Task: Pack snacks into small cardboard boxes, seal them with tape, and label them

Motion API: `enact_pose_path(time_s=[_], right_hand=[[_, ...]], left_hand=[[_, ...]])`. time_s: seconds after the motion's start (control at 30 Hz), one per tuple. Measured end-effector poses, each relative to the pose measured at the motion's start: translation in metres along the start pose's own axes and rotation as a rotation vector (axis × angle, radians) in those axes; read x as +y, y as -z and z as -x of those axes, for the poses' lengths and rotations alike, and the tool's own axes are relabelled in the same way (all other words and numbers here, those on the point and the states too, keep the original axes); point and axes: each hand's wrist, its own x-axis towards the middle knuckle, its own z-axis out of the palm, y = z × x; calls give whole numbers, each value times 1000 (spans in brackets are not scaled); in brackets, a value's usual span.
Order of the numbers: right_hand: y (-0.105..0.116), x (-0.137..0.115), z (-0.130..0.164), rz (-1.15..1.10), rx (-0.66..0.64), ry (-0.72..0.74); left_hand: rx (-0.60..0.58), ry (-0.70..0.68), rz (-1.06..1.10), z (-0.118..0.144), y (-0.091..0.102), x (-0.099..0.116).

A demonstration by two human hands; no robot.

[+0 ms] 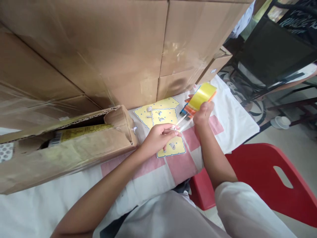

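My right hand [203, 111] holds a small stack of coloured cards or packets [200, 98], yellow on top with orange and blue beneath, raised above the table. My left hand [160, 136] pinches one end of a clear plastic strip or wrapper [182, 122] that runs up toward the stack. Below the hands lie three yellow cards with blue dots [163, 117], each with small pale bits on it. One card [173, 148] sits partly under my left hand.
A white cloth with pink squares [178, 165] covers the table. An open long cardboard box [69, 145] lies at the left with a yellow package inside. Large cardboard cartons [111, 53] stand behind. A red plastic chair [267, 178] is at the right, dark chairs beyond.
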Motion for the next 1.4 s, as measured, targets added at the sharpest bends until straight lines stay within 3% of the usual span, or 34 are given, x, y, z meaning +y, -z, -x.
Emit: enact_pose_path(time_s=[0.13,0.23,0.37,0.5,0.6,0.83,0.97,1.03,1.13,1.3,1.4], right_hand=[[-10,-29,1,-163,264,-44],[-11,-51,-2,-298,370,-69],[-8,-62,-7,-528,326,-167],[-8,-52,-10,-678,184,-523],[-10,-47,-9,-669,123,-650],[-17,-67,-5,-686,-66,-684],[-20,-70,6,-517,-189,-514],[-22,-67,15,-349,-157,-392],[-27,-63,26,-222,-76,-317],[-36,-73,30,-261,-5,-378],[-39,-80,31,-302,-42,-450]], left_hand=[[-24,-29,-7,7,-5,6],[-45,-37,7,12,-10,12],[-32,-45,-20,13,-13,12],[12,-22,-50,8,-12,5],[20,4,-48,6,-12,1],[80,-70,-13,2,-11,3],[214,-115,12,4,0,13],[263,-159,43,6,5,20],[234,-174,90,9,4,25],[246,-163,215,8,-10,13],[264,-202,260,8,-16,7]])
